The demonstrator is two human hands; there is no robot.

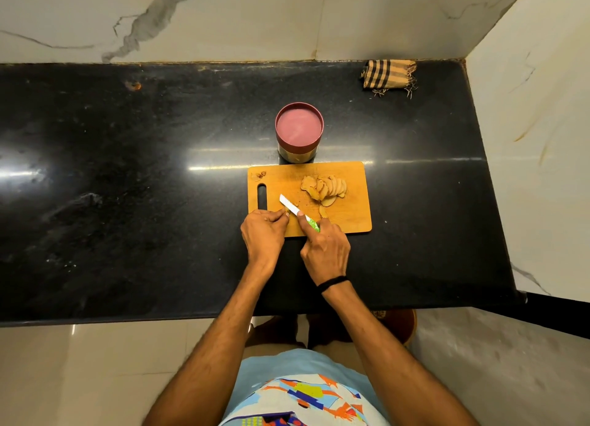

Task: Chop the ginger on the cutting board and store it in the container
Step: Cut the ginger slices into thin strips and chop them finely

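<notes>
A wooden cutting board (348, 176) lies on the black counter. Several ginger slices (325, 187) are piled at its upper right. My right hand (325, 248) grips a knife (292, 207) with a green handle, its index finger along the blade's back, blade pointing up-left. My left hand (263, 234) pinches a small ginger piece (286, 211) under the blade at the board's near left. A container with a maroon lid (299, 128) stands closed just behind the board.
A folded striped cloth (388, 74) lies at the counter's back right corner. Marble walls bound the black counter (127, 170) at the back and right. A small ginger scrap (261, 174) sits at the board's far left corner.
</notes>
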